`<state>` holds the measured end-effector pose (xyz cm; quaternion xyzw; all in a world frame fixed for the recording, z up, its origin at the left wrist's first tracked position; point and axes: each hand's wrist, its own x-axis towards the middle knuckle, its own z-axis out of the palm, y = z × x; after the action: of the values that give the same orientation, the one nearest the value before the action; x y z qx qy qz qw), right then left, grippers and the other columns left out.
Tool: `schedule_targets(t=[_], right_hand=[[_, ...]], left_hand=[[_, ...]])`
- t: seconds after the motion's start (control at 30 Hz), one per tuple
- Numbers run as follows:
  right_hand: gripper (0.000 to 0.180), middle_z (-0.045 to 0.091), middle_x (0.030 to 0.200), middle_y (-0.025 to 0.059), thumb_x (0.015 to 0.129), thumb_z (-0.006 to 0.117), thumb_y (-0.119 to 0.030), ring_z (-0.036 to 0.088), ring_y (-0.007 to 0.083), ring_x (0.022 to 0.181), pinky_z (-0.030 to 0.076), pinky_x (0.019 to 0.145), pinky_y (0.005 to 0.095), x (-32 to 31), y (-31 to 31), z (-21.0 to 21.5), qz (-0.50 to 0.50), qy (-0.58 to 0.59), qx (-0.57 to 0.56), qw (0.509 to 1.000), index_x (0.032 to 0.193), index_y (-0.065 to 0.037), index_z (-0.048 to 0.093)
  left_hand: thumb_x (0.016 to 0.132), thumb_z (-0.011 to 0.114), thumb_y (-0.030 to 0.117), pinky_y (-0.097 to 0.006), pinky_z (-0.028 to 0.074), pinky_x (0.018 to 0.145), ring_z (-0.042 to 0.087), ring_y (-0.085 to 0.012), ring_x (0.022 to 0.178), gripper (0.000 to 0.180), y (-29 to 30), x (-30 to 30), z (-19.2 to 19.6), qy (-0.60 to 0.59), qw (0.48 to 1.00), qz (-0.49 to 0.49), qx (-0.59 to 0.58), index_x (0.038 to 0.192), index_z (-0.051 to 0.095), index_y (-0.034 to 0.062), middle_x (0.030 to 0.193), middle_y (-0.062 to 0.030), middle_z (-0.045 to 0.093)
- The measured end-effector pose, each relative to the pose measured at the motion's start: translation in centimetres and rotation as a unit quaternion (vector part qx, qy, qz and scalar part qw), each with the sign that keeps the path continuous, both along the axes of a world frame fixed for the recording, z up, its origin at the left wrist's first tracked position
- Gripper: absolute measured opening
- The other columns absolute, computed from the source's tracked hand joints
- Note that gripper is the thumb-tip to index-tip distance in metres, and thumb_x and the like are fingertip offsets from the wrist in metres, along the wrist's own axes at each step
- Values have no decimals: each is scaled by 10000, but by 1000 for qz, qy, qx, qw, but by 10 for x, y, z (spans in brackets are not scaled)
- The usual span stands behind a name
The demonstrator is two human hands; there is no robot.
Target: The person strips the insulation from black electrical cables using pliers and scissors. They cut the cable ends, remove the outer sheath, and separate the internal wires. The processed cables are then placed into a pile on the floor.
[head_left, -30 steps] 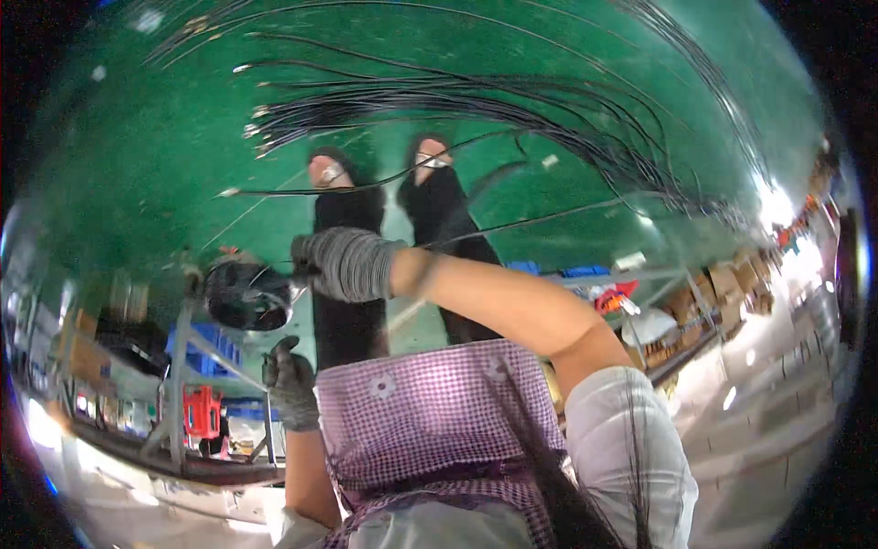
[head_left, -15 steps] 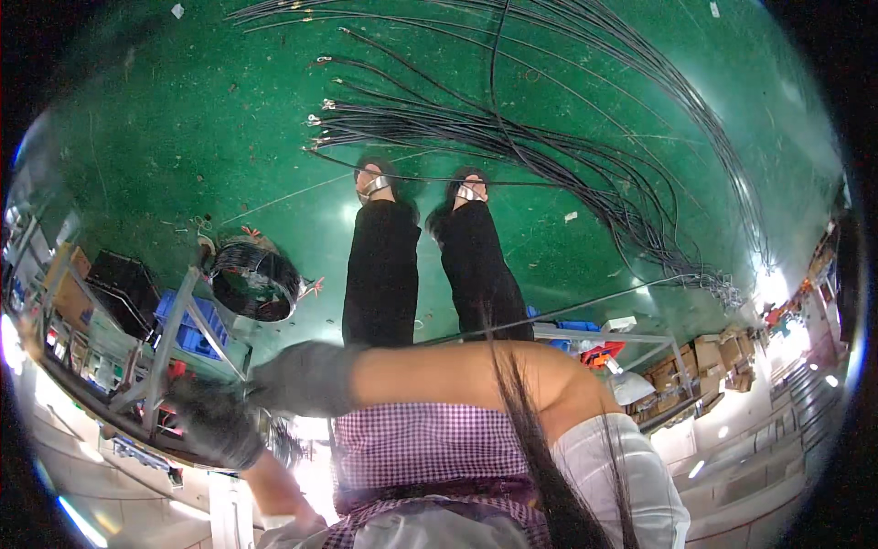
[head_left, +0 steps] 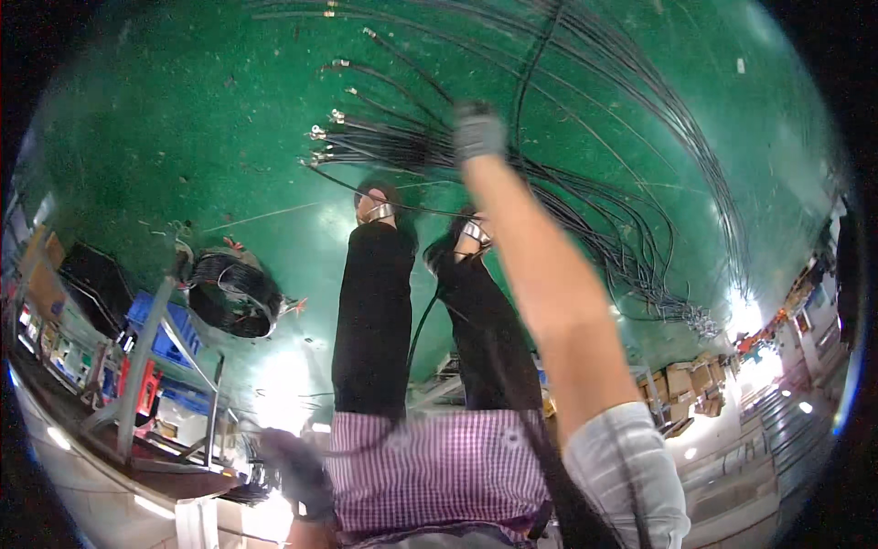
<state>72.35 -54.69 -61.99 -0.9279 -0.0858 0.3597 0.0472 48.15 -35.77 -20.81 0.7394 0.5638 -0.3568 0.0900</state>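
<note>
My right hand [head_left: 479, 135], in a grey glove, reaches out over a bundle of black cables [head_left: 393, 154] on the floor; its fingers are blurred. Metal lugs [head_left: 317, 134] tip the cables at their left ends. Low at my waist on the left is my gloved left hand [head_left: 302, 476], closed and smeared by motion. From it a black cable [head_left: 422, 320] runs slack across my apron and up between my legs. One strand of the bundle crosses over my shoes.
A coil of black cable [head_left: 233, 291] lies on the green floor to the left, beside a metal-framed bench [head_left: 146, 366] and a blue crate [head_left: 165, 328]. More long cables [head_left: 704, 151] curve along the right. Cardboard boxes [head_left: 686, 384] stand at the right.
My right arm has swung from the left side out over the cable bundle. My left hand has come down toward my waist, and the cable that stretched across my front now hangs slack.
</note>
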Motion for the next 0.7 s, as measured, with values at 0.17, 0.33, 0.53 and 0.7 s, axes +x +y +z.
schedule_targets(t=[0.17, 0.33, 0.53, 0.7], right_hand=[[526, 460, 1106, 165, 793, 359, -446, 456, 293, 1005, 361, 834, 362, 69, -111, -78, -253, -16, -144, 957, 1110, -29, 414], [510, 542, 969, 133, 659, 613, -286, 543, 251, 818, 437, 653, 345, 119, -100, -112, 40, 41, -72, 996, 1067, -26, 453], [359, 432, 1107, 188, 779, 407, -280, 438, 321, 976, 354, 817, 375, -19, 24, -47, 40, 134, 176, 974, 1071, -75, 447], [437, 391, 1167, 183, 809, 339, -363, 391, 338, 1051, 297, 882, 390, 34, 29, -71, 6, 64, 39, 997, 1142, -86, 395]], left_hand=[[798, 420, 151, -324, 420, 675, 501, -221, 779, 242, -62, -62, -60, -66, 923, 325, -195, 986, 451, 2, 936, -142, 501], [801, 432, 179, -293, 415, 614, 501, -187, 687, 205, -72, -55, -93, -111, 853, 395, -322, 917, 476, 17, 848, -108, 519], [803, 447, 214, -256, 408, 540, 503, -148, 576, 190, -78, -57, -106, -238, 746, 478, -397, 835, 506, 36, 742, -67, 541], [803, 469, 241, -263, 420, 555, 528, -154, 597, 204, -66, 10, -107, -222, 773, 425, -415, 778, 543, 53, 696, -59, 554]])
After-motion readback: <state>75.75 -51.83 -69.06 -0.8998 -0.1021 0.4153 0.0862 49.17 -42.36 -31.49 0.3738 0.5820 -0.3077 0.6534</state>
